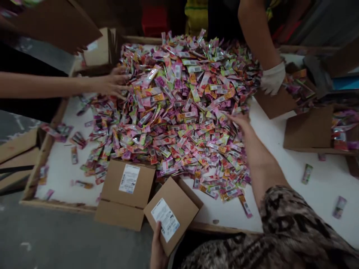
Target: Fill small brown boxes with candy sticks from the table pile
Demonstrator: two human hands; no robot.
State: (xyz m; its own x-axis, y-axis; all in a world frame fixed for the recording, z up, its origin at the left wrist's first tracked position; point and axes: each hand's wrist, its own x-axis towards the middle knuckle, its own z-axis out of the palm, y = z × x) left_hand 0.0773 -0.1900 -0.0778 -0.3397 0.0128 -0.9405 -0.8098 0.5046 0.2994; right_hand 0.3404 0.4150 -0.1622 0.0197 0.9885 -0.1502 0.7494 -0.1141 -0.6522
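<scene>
My left hand [159,246] grips a small cardboard box [185,203] at its near side, thumb lying over the white label. That box is tilted at the table's near edge, its opening facing the heap. At the right side of a large heap of small colourful sachets [174,119], my right hand [241,122] reaches in with fingers stretched out. Its fingertips touch the sachets and are partly hidden among them. Just left of the held box is another labelled cardboard box [127,186], resting against the heap's near edge.
A co-worker's bare hand [113,82] reaches into the heap from the left. Across the table, a white-gloved hand [273,78] rests at a carton [276,102]. A sachet-filled box [308,129] stands at right. Wooden edging [58,205] borders the white tabletop [67,183].
</scene>
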